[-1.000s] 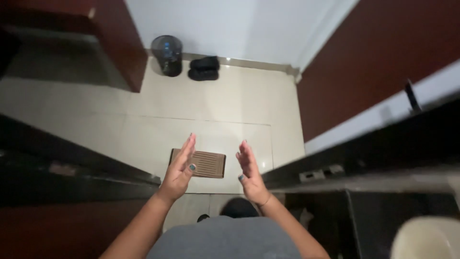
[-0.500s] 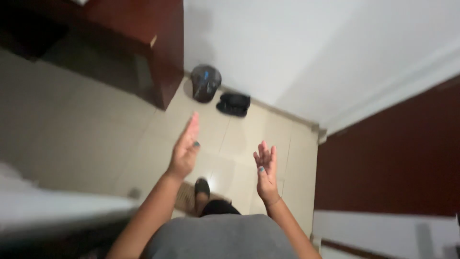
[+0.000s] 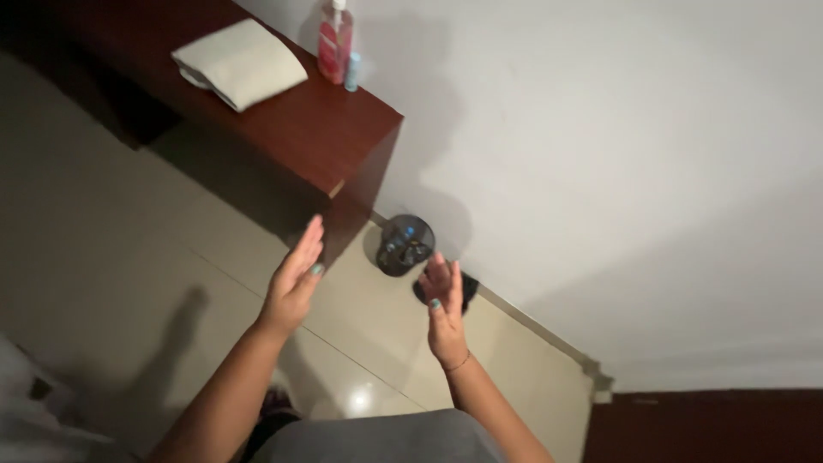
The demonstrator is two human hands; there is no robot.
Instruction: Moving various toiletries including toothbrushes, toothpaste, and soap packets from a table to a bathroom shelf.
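Note:
My left hand (image 3: 294, 279) is raised in front of me, fingers straight and apart, holding nothing. My right hand (image 3: 444, 310) is up beside it, palm turned inward, also empty. Both hover over the pale tiled floor (image 3: 129, 223). Beyond the fingertips stands a dark round waste bin (image 3: 405, 244) against the white wall, with dark shoes (image 3: 467, 287) partly hidden behind my right hand. A dark red wooden desk (image 3: 283, 120) juts out from the wall at the upper left.
On the desk lie a folded cream cloth (image 3: 240, 63), a pink pump bottle (image 3: 334, 39) and a small light blue tube (image 3: 352, 72). A dark red panel (image 3: 711, 426) fills the lower right corner. Something white shows at the lower left edge.
The view has swung left and up, bringing the desk top into sight. The brown mat and dark furniture have left the view. Both hands stay raised and empty.

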